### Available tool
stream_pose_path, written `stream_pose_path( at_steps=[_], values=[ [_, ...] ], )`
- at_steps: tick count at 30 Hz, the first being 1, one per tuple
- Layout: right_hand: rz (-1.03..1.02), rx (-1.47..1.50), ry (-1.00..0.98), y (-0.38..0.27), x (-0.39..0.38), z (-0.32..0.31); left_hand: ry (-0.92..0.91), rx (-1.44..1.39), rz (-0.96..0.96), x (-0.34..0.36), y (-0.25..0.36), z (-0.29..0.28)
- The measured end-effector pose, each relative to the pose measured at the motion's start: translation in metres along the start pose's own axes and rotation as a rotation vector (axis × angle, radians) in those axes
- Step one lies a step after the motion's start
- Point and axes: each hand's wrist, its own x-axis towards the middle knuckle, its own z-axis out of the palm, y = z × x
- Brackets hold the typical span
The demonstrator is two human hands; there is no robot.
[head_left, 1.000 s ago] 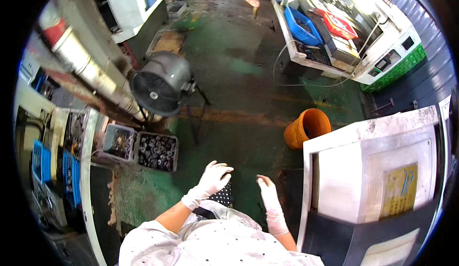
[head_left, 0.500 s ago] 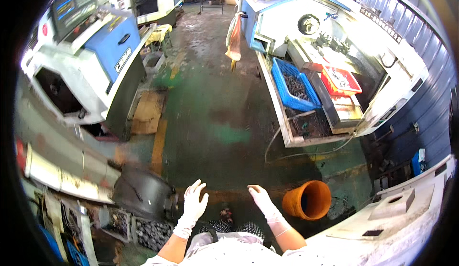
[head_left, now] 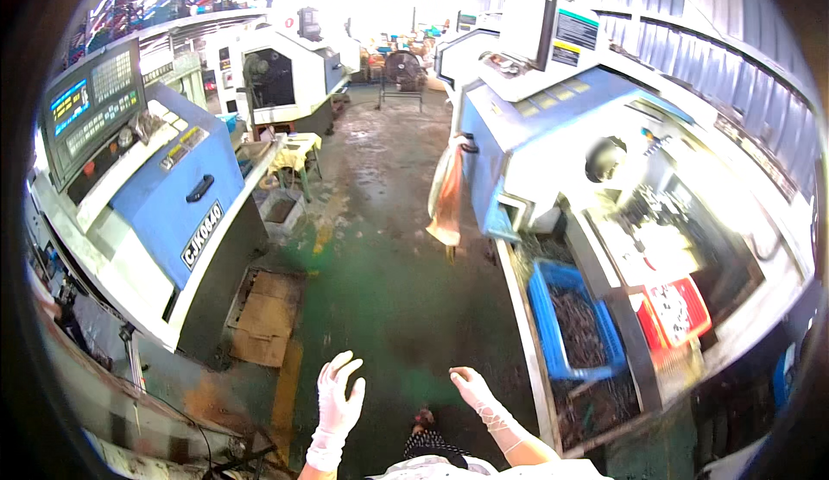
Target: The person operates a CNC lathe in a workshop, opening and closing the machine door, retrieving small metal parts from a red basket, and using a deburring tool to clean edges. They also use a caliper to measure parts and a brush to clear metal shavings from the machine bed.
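Observation:
Both hands wear thin whitish gloves and are raised in front of me over the dark floor. My left hand (head_left: 338, 401) has its fingers spread and holds nothing. Level with it, my right hand (head_left: 472, 387) is half turned inward, with fingers stretched out and nothing visible in them. A loose band or thread circles its wrist. Nearest to the right hand is a blue plastic basket (head_left: 542, 333) with dark metal pieces inside, standing in the tray of a machine. Beside that sits a red basket (head_left: 701, 309) with pale small parts. Neither hand touches anything.
On the right stands a blue and white lathe (head_left: 496, 148), an orange-white cloth (head_left: 447, 195) hanging from its handle. To the left is another lathe (head_left: 177, 195) with a control panel (head_left: 95, 104). Flattened cardboard (head_left: 263, 316) lies on the floor by it. Farther ahead stands a fan (head_left: 404, 70).
I have moved forward along the aisle, and the view has tilted up. The orange bucket and black drum have left the view; the baskets appear closer. Both hands remain raised with nothing in them.

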Motion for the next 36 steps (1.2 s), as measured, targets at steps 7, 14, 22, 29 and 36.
stream_pose_path(
  at_steps=[7,14,22,29,36],
  values=[
    [-0.170,0.084,-0.018,-0.080,0.127,-0.004,0.028,-0.073,0.034,0.143,0.001,0.039],
    [-0.078,0.173,0.375,-0.063,0.190,-0.066,-0.201,-0.344,0.235,0.272,0.010,0.148],
    [-0.053,0.544,1.076,-0.054,0.269,-0.134,-0.273,-0.440,0.702,0.410,0.047,0.239],
    [-0.139,0.668,1.189,-0.080,0.343,-0.242,-0.083,-0.484,0.813,0.456,0.061,0.295],
    [-0.036,0.326,1.524,-0.041,0.416,-0.416,-0.031,-0.441,0.824,0.448,0.055,0.307]
  ],
)
